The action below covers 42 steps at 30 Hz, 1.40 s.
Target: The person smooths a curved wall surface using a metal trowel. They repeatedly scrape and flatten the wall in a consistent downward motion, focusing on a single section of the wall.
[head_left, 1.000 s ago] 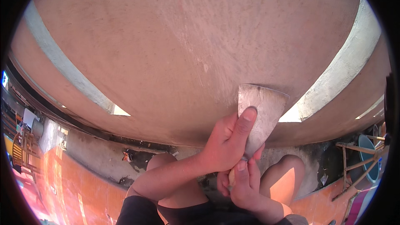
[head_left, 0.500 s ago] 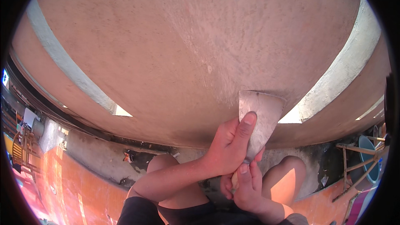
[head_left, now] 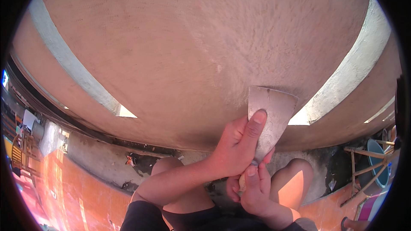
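Observation:
A wide metal scraper blade (head_left: 274, 111) lies flat against a rough pinkish plastered wall (head_left: 180, 51). My left hand (head_left: 237, 145) presses on the blade, its index finger stretched up along the metal. My right hand (head_left: 252, 188) sits just below and grips the scraper's wooden handle, which is mostly hidden by the fingers. Both forearms come up from the lower edge, above my bent knees (head_left: 295, 179).
Two pale grey strips cross the wall diagonally, one at the left (head_left: 72, 64) and one at the right (head_left: 346, 77). A dirty concrete ledge (head_left: 102, 162) runs under the wall. Orange flooring (head_left: 55, 188) lies lower left; a blue bucket (head_left: 379, 162) and wooden poles stand at the right.
The scraper and both hands have slid slightly down and to the right along the wall. The grip is unchanged.

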Each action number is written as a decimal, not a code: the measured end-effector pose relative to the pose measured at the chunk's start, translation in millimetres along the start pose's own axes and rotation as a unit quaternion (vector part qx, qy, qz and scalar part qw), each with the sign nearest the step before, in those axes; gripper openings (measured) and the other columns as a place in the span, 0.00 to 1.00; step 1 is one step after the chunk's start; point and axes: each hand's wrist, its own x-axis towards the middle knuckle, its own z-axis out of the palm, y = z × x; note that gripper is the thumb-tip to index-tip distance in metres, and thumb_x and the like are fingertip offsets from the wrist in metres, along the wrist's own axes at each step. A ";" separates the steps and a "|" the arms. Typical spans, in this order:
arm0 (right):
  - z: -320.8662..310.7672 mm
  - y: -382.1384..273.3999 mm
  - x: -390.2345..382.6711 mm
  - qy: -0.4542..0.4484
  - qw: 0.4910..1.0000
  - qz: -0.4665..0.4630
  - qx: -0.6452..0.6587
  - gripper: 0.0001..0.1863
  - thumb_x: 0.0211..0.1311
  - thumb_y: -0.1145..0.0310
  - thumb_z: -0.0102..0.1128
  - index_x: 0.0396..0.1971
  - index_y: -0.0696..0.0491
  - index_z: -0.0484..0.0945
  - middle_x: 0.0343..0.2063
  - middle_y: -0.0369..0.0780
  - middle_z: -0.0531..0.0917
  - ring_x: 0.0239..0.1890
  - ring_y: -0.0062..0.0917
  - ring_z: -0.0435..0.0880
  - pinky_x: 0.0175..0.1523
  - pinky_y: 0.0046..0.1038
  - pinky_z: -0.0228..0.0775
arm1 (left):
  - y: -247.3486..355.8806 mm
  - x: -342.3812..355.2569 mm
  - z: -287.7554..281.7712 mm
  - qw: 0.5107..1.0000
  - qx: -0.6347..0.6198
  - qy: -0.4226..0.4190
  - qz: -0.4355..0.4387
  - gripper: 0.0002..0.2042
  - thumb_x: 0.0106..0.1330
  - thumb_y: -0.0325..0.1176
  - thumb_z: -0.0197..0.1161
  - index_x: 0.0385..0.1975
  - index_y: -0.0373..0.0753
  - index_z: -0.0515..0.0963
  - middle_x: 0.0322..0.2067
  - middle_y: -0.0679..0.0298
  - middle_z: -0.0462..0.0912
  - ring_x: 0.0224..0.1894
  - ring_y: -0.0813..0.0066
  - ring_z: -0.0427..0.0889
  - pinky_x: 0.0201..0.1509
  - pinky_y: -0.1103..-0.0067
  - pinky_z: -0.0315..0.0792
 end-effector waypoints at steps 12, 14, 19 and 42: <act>0.5 8.4 -2.2 0.008 1.000 0.004 0.024 0.20 0.77 0.52 0.34 0.44 0.56 0.63 0.18 0.39 0.69 0.12 0.22 0.68 0.15 0.21 0.58 | -6.2 -3.9 -2.7 0.999 -0.004 0.001 -0.044 0.27 0.77 0.54 0.35 0.32 0.37 0.72 0.17 0.64 0.76 0.18 0.82 0.73 0.21 0.83 0.68; -0.5 11.3 -0.6 0.002 1.000 0.001 0.028 0.20 0.77 0.52 0.34 0.43 0.56 0.63 0.18 0.39 0.69 0.12 0.22 0.68 0.15 0.21 0.58 | -7.3 -2.0 -4.8 0.999 0.006 -0.007 -0.035 0.27 0.77 0.54 0.35 0.32 0.37 0.72 0.17 0.64 0.76 0.17 0.82 0.73 0.21 0.83 0.67; 1.9 9.2 3.9 0.009 0.999 -0.008 0.034 0.20 0.77 0.53 0.34 0.43 0.57 0.63 0.18 0.39 0.69 0.11 0.22 0.67 0.15 0.21 0.58 | -3.3 1.1 -5.0 0.999 0.007 -0.011 -0.029 0.27 0.77 0.54 0.35 0.32 0.37 0.73 0.17 0.64 0.76 0.17 0.82 0.73 0.21 0.83 0.67; 2.2 10.4 5.9 -0.015 0.997 -0.006 0.079 0.17 0.78 0.59 0.34 0.39 0.58 0.65 0.24 0.38 0.71 0.19 0.17 0.68 0.22 0.18 0.61 | 0.8 2.2 -8.8 0.999 0.012 -0.011 -0.028 0.28 0.78 0.53 0.35 0.28 0.36 0.73 0.17 0.66 0.77 0.18 0.84 0.72 0.22 0.84 0.67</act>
